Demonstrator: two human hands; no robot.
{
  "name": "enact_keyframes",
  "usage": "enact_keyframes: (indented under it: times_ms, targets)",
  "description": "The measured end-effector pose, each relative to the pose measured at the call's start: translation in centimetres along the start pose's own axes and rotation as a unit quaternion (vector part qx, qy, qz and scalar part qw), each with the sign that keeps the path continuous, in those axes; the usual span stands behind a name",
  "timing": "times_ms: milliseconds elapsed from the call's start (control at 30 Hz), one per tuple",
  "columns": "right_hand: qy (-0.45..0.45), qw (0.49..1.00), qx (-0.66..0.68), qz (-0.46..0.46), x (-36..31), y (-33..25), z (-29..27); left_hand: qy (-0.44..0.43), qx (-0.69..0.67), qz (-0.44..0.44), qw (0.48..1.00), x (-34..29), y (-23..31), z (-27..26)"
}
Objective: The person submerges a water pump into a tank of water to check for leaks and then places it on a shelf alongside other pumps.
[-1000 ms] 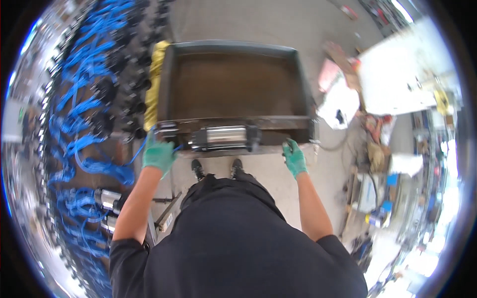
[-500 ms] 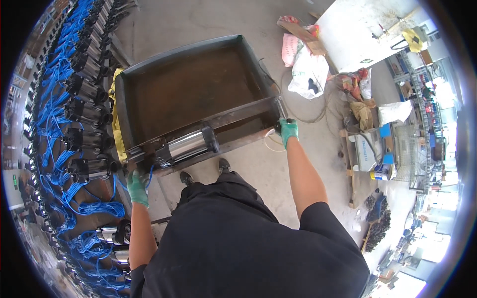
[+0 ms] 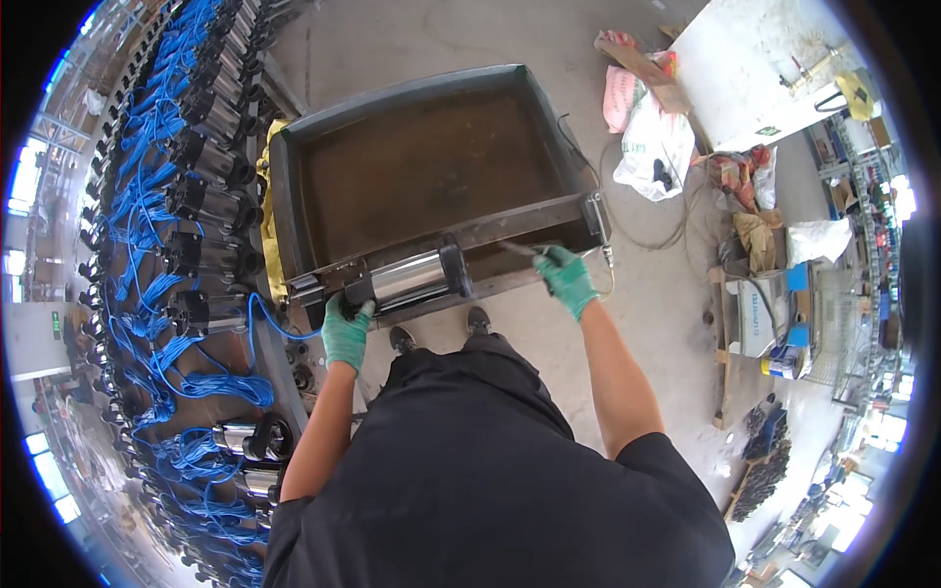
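Note:
A submersible pump (image 3: 407,279) with a shiny steel barrel and black ends lies along the near ledge of a metal tank (image 3: 284,196). Brown liquid or rust-coloured bottom shows inside the tank. My green-gloved left hand (image 3: 345,333) grips the pump's black left end, its thumb toward the barrel. A blue cable (image 3: 284,331) runs from that end off to the left. My right hand (image 3: 567,279), also gloved, is closed over the ledge to the right of the pump. From its fingers a thin grey rod-like thing (image 3: 520,249) points left; its kind is unclear.
On the left stand rows of similar pumps (image 3: 211,206) with bundled blue cables (image 3: 230,389). A hose fitting (image 3: 600,220) sits at the tank's right corner. White sacks (image 3: 655,147), a wooden pallet (image 3: 723,363) and a hose on the floor lie to the right.
My left hand has moved from the tank's left corner onto the pump's end. My right hand has left the tank's right corner and moved inward, with a thin grey thing showing. The view has shifted.

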State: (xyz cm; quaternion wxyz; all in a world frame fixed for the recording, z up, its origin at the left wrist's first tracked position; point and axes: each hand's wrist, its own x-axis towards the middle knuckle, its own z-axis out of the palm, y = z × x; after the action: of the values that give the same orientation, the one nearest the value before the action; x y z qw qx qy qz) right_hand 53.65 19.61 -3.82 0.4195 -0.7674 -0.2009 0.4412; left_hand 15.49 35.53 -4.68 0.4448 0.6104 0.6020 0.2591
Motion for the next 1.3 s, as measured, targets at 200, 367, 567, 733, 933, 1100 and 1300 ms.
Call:
enact_keyframes:
  times_ms: [200, 367, 567, 733, 933, 1100, 1300]
  targets:
    - [-0.104, 0.98, -0.123, -0.118, 1.3, -0.8, 3.6, 0.006, 0.008, -0.03, 1.0, -0.3, -0.2, 1.0]
    - [-0.128, 0.962, -0.182, -0.156, 1.9, -2.1, 4.5, 0.004, -0.004, -0.034, 0.999, -1.0, 0.0, 1.5]
    - [-0.203, 0.966, -0.144, -0.066, 2.1, -3.8, 4.1, -0.004, -0.013, -0.044, 0.999, -0.8, 0.7, 1.2]
    - [-0.225, 0.966, 0.064, 0.11, 3.2, -2.4, 4.9, -0.024, 0.04, -0.064, 0.997, -0.4, 1.5, 0.8]
    - [-0.15, 0.964, 0.187, 0.115, 3.0, -2.1, 5.9, -0.022, 0.012, -0.043, 0.999, -0.3, 0.7, 0.9]
    - [-0.217, 0.96, 0.052, 0.169, 3.0, -3.3, 4.7, -0.03, 0.025, -0.053, 0.998, -0.4, 1.4, 0.8]
    - [-0.135, 0.946, -0.294, 0.023, 5.1, -2.5, 6.5, -0.03, 0.032, -0.036, 0.998, -0.6, 1.1, 0.6]
